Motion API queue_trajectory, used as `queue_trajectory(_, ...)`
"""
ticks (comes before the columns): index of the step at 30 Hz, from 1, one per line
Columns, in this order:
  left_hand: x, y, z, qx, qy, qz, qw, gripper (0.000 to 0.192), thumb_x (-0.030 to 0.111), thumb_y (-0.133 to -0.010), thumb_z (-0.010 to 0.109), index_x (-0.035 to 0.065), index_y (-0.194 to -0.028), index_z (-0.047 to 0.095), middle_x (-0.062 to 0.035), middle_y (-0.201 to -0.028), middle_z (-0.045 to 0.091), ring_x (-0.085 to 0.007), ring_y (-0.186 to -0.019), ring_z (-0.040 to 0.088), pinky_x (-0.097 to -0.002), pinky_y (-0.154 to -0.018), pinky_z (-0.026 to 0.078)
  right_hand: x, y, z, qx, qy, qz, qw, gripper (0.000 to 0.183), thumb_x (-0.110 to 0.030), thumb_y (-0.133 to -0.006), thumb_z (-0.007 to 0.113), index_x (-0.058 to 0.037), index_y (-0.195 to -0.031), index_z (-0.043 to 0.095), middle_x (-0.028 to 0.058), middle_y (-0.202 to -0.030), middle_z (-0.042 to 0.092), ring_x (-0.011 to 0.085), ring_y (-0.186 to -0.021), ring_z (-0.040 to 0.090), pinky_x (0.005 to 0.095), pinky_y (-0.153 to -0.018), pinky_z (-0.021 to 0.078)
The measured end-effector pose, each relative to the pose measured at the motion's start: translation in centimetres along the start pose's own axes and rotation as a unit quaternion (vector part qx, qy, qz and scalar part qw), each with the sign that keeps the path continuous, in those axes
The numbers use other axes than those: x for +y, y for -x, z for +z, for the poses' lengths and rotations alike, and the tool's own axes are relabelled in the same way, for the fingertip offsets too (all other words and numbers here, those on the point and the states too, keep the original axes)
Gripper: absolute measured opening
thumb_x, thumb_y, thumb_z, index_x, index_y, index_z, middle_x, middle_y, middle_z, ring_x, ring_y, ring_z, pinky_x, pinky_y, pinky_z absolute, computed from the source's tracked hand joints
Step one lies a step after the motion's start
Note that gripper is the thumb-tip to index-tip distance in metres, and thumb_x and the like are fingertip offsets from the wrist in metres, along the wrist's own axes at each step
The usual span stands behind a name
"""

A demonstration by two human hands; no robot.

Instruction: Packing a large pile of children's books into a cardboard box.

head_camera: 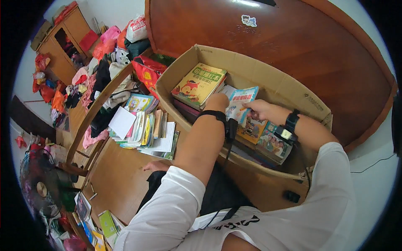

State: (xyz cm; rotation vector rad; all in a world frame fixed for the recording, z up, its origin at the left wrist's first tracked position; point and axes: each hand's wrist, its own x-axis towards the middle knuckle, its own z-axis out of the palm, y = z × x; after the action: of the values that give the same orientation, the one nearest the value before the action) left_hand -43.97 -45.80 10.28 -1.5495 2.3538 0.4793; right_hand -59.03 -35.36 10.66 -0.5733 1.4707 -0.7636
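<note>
Inside a long cardboard box [282, 78], my right hand [259, 109] grips a light-blue booklet [241, 102] by its right edge, tilted above the books. My left hand [218, 100] is bent down into the box beside the booklet's left side; its fingers are hidden, so I cannot tell whether it holds anything. A yellow book with a cartoon fox [201, 83] tops a stack at the box's left end. Under my right hand lie an orange book [252, 129] and a green-covered book [274, 141]. Both wrists wear black straps with small devices.
A pile of books and papers [143, 128] sits on the wooden surface [116, 175] left of the box. A curved wooden rail [94, 116] rises beyond it, before heaped clothes [103, 78]. A brown wooden panel [270, 40] stands behind the box. A fan [42, 188] is at far left.
</note>
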Motion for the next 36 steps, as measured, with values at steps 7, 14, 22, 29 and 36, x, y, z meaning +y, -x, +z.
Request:
queue_trajectory(7,0.5,1.7,-0.6,-0.033,0.026,-0.034,0.999,0.03,0.023,-0.077,0.054,0.0082,-0.1,0.066,-0.0127,-0.105,0.063,-0.0285,-0.097,0.06,-0.0391,-0.082,0.047,0.9,-7.1,0.5,-0.01,-0.102,-0.009,0.995,0.023,-0.02,-0.087,0.058,-0.0084,-0.105,0.05,0.0051,-0.083,0.059,0.0151,-0.055,0.055,0.0237,-0.041,0.046)
queue_trajectory(14,1.3,3.7,-1.6,-0.08,0.016,-0.026,0.996,0.018,0.018,-0.075,0.053,0.008,-0.078,0.068,-0.0093,-0.084,0.067,-0.023,-0.082,0.063,-0.0349,-0.073,0.049,1.6,-9.0,-0.3,-0.011,-0.008,-0.026,1.0,0.025,-0.027,-0.089,0.055,-0.0087,-0.105,0.049,0.0052,-0.075,0.061,0.0159,-0.05,0.054,0.0251,-0.041,0.0451)
queue_trajectory(22,0.6,3.0,-1.4,-0.098,-0.028,-0.001,0.995,0.022,0.019,-0.073,0.056,0.0103,-0.088,0.069,-0.0108,-0.101,0.064,-0.0255,-0.093,0.061,-0.0346,-0.081,0.048,0.1,-7.0,-0.6,0.036,0.38,0.033,0.924,0.038,-0.038,-0.088,0.052,-0.0029,-0.075,0.057,0.0067,-0.058,0.059,0.0175,-0.042,0.054,0.0321,-0.035,0.0375)
queue_trajectory(29,0.3,1.5,0.7,-0.042,0.056,-0.057,0.996,0.019,0.011,-0.065,0.059,0.0082,-0.082,0.07,-0.015,-0.094,0.065,-0.029,-0.089,0.062,-0.0372,-0.076,0.049,2.3,-8.6,-1.4,0.013,0.248,0.022,0.969,0.032,-0.031,-0.09,0.052,-0.0055,-0.07,0.052,0.0022,-0.052,0.051,0.0133,-0.036,0.042,0.0265,-0.036,0.0326)
queue_trajectory(36,2.1,-0.8,-0.7,-0.105,0.011,-0.02,0.994,0.03,0.019,-0.077,0.064,0.0098,-0.106,0.064,-0.0085,-0.112,0.061,-0.0325,-0.101,0.058,-0.0549,-0.079,0.045,2.4,-8.7,-1.3,0.012,0.303,0.02,0.953,0.032,-0.03,-0.091,0.048,-0.0093,-0.067,0.047,0.0013,-0.054,0.048,0.0103,-0.041,0.04,0.0245,-0.037,0.0294)
